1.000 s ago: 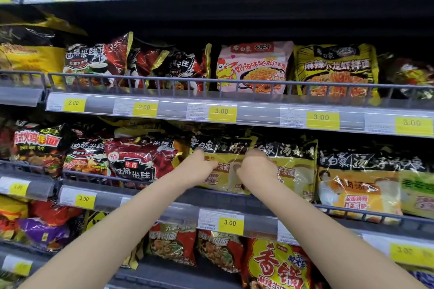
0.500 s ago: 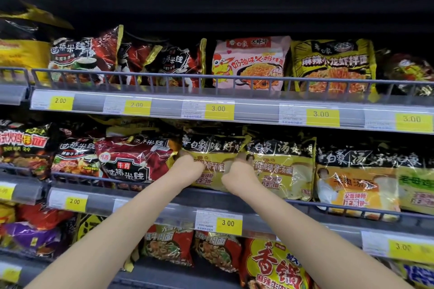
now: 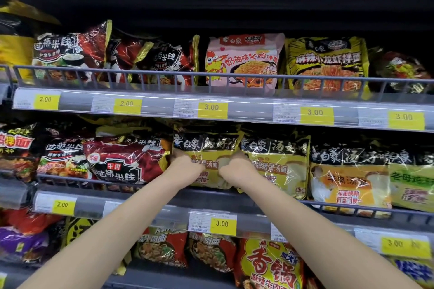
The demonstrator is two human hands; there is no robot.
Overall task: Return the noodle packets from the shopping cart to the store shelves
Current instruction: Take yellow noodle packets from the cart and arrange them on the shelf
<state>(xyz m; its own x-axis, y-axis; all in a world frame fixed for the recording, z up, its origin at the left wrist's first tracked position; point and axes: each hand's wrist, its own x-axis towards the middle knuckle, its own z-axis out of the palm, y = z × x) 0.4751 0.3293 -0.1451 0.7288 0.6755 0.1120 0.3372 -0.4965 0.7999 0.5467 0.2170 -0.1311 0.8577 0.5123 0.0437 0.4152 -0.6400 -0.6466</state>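
Observation:
A yellow and black noodle packet point(image 3: 207, 148) stands upright on the middle shelf point(image 3: 211, 197), in the row of like packets. My left hand point(image 3: 185, 165) grips its lower left side. My right hand point(image 3: 236, 169) grips its lower right side, between it and the neighbouring yellow packet point(image 3: 277, 162). Both forearms reach up from the bottom of the view. The shopping cart is out of view.
A wire rail point(image 3: 211, 75) fronts the upper shelf, which holds red, pink point(image 3: 242, 61) and yellow packets. A dark red packet point(image 3: 122, 159) leans at the left of my hands. Price strips with yellow tags run along each shelf edge. More packets fill the lower shelf point(image 3: 267, 265).
Both hands have stayed on the yellow and black packet and pushed it slightly deeper and more upright onto the middle shelf. My head has moved closer to the shelf.

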